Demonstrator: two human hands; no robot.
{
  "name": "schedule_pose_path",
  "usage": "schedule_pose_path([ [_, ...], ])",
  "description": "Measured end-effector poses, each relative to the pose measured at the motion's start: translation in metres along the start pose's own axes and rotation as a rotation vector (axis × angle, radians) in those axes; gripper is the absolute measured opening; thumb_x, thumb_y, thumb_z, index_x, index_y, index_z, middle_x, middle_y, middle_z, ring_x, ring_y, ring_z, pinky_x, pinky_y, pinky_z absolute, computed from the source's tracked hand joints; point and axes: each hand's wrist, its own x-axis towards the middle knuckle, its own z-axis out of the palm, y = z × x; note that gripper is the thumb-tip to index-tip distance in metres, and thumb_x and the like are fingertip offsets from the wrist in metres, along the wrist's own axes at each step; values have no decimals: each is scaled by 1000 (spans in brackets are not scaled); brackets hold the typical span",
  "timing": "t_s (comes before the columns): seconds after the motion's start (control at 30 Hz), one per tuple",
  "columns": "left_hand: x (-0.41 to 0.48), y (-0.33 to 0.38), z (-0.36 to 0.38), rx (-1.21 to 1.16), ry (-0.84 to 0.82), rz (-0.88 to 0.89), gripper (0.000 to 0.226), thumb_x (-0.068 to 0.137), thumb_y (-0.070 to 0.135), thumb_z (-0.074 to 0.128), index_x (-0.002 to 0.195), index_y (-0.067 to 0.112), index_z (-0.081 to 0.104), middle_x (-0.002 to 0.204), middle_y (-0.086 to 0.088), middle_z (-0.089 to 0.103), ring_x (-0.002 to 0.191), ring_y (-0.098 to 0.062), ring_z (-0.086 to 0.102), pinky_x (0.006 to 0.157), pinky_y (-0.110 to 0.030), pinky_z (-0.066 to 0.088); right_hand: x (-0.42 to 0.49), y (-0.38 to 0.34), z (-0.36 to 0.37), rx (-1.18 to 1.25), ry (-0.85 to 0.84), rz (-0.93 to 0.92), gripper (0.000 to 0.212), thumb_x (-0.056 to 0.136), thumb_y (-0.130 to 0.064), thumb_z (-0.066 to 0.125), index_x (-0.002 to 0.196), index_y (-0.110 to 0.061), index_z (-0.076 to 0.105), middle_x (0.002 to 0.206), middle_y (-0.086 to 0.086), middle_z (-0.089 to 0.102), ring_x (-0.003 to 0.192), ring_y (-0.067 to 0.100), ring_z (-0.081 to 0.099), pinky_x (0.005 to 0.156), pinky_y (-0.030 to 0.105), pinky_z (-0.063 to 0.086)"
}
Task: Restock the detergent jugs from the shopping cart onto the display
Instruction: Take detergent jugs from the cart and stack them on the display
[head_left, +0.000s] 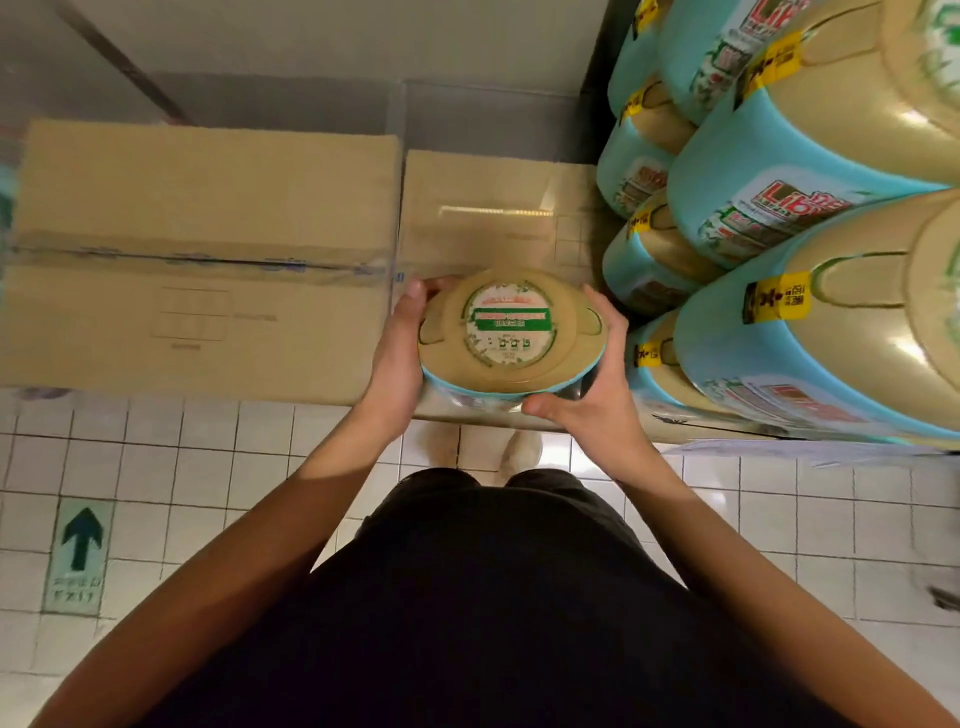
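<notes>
Person is gripping detergent jug (511, 332) w/ left hand (400, 343) & right hand (592, 400) curled round its sides, at front edge of cardboard box (488, 208) beside stacked jugs (779, 208); prob. should be keeping it level, setting it snug vs. stack.

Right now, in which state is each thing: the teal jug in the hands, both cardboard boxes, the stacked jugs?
Teal plastic jug with tan lid: lid on, upright, held from both sides.
Left hand: grips the jug's left side.
Right hand: grips its right side.
Large brown cardboard box: closed, taped.
Smaller brown cardboard box: closed.
Stacked teal jugs: lids on, in tiers.
</notes>
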Motion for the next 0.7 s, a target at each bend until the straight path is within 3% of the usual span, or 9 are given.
schedule_pose_path([
  [0.1, -3, -3, 2, 61, 2, 44, 51, 102, 61, 34, 111, 35, 78, 115, 7, 79, 112, -9, 72, 90, -17, 53, -11, 16, 4, -31, 54, -31, 128, 67, -39, 99, 163, -22, 16, 161, 7, 42, 151, 29, 42, 124, 53, 37],
  [0.2, -15, -18, -7, 123, -5, 152, 56, 109, 60, 37, 132, 18, 65, 128, 10, 73, 123, -8, 66, 98, -16, 49, -23, 32, 11, -48, 151, 50, 132, 64, -39, 100, 164, -19, 17, 160, 5, 44, 152, 26, 41, 125, 57, 33],
  [0.27, -25, -33, -19, 184, -64, 188, 68, 106, 63, 45, 148, 9, 49, 143, 7, 63, 137, -13, 56, 112, -26, 45, -31, 36, 17, -83, 194, 84, 121, 66, -45, 99, 159, -19, 27, 154, 0, 50, 147, 19, 46, 124, 46, 38],
  [0.33, -29, -46, -30, 291, -169, 186, 86, 98, 61, 60, 161, 9, 30, 158, 1, 48, 150, -17, 42, 125, -39, 35, -32, 36, 23, -165, 220, 74, 112, 65, -54, 97, 152, -18, 36, 146, -2, 54, 139, 8, 50, 116, 24, 42],
  [0.43, -26, -54, -37, 406, -295, 178, 117, 82, 67, 79, 167, 22, 11, 161, 18, 39, 152, -10, 37, 124, -26, 34, -25, 37, 30, -183, 262, 67, 105, 62, -36, 102, 145, -20, 39, 140, -5, 56, 131, -4, 52, 106, 9, 40],
  [0.57, -3, -49, -35, 400, -266, 188, 116, 73, 62, 91, 159, 54, 13, 155, 32, 41, 146, 4, 41, 112, -10, 38, -9, 32, 39, -154, 305, 59, 106, 66, -24, 101, 150, -16, 38, 144, -7, 56, 137, 2, 52, 109, 10, 40],
  [0.6, 6, -47, -35, 396, -267, 195, 115, 74, 61, 90, 159, 53, 14, 156, 29, 42, 146, 2, 42, 114, -14, 40, -3, 30, 40, -140, 308, 52, 105, 68, -21, 101, 152, -15, 37, 146, -4, 55, 139, 6, 53, 111, 14, 40],
  [0.7, 40, -42, -34, 360, -277, 183, 113, 73, 56, 93, 157, 41, 19, 159, 10, 46, 147, -14, 48, 120, -47, 45, 23, 25, 41, -109, 319, 44, 103, 72, -12, 98, 154, -13, 36, 150, 11, 52, 140, 18, 54, 118, 33, 45],
])
